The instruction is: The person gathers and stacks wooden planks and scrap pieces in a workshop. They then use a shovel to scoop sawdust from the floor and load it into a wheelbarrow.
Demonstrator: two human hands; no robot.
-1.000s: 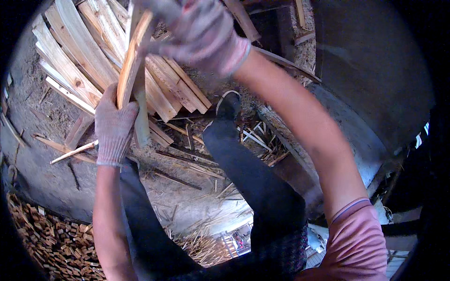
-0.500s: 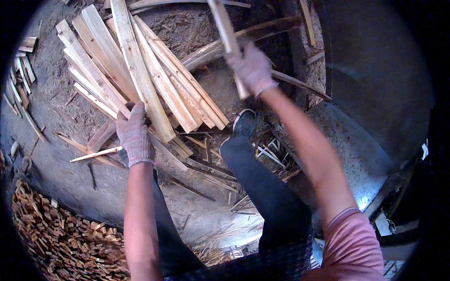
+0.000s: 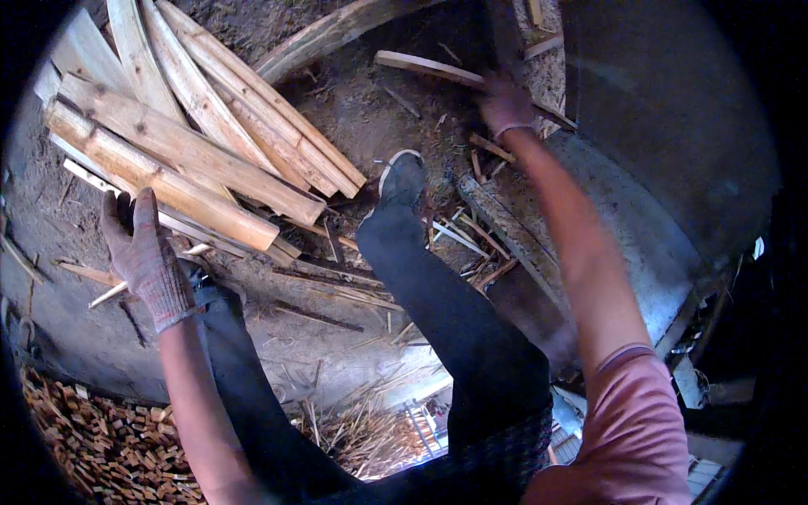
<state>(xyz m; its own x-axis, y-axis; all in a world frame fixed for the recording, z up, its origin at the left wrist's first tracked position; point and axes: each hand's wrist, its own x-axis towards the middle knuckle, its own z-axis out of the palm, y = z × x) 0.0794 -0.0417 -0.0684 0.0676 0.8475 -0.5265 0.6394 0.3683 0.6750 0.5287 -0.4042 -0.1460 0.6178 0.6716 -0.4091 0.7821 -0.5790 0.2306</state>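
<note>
My left hand [image 3: 150, 257], in a knitted glove, is open with its fingers apart at the near left edge of a fan of long sawn boards [image 3: 198, 156]. Nearest to it lies a rounded, orange-brown slab of wood [image 3: 160, 172]; whether the fingertips touch the pile I cannot tell. My right hand [image 3: 507, 105], also gloved, is stretched out far to the right and smeared by motion. Next to it a narrow wooden strip [image 3: 429, 67] reaches leftward. A dark, blurred upright shape [image 3: 505, 38] stands above that hand. The grip is too blurred to make out.
My shoe [image 3: 404, 181] stands between the boards and a bed of thin offcuts [image 3: 471, 240]. A curved log [image 3: 337, 34] lies at the far side. Many small wood pieces [image 3: 101, 438] are heaped at lower left. A grey sheet [image 3: 619, 210] slopes on the right.
My left hand has come off the boards and moved left. My right hand, earlier holding a wooden strip, has swung right. The view has shifted, and the near boards now lie more slanted.
</note>
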